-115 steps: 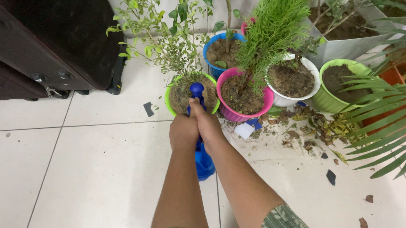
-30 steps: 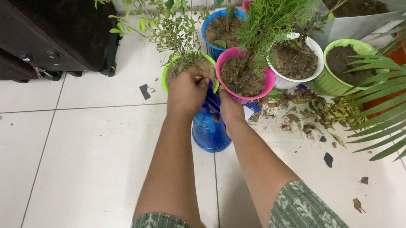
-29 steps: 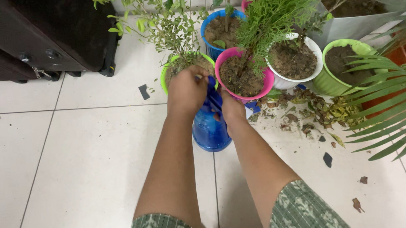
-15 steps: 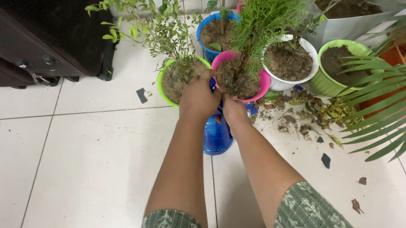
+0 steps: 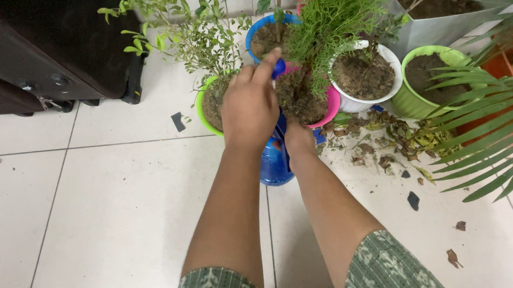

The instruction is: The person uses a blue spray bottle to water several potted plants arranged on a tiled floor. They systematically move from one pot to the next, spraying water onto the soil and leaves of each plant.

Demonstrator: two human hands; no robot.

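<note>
White tiled floor (image 5: 94,201), dark cabinet (image 5: 43,50) on casters top left. Next over, lime green pot (image 5: 205,114) with a thin leafy shrub, blue pot (image 5: 261,34) behind it. Left hand (image 5: 251,106) sits above the green pot's right edge, fingers curled over the top of a blue spray bottle (image 5: 275,160), index finger stretched up to the bottle's blue cap (image 5: 278,67); closed around the top, though what's under the palm is hidden. Bottle stands upright on the floor between both forearms, just in front of the pink pot (image 5: 328,107) with the feathery conifer. Right hand (image 5: 298,141) is tucked low behind the bottle, against its right side; looks wrapped on the body but fingers are hidden, can't tell how tight. Further right: white pot (image 5: 361,102) of soil, second lime green pot (image 5: 411,96), dry leaf litter (image 5: 393,141) on the tiles, palm fronds (image 5: 493,135) at the right edge. Green patterned sleeves at the bottom
</note>
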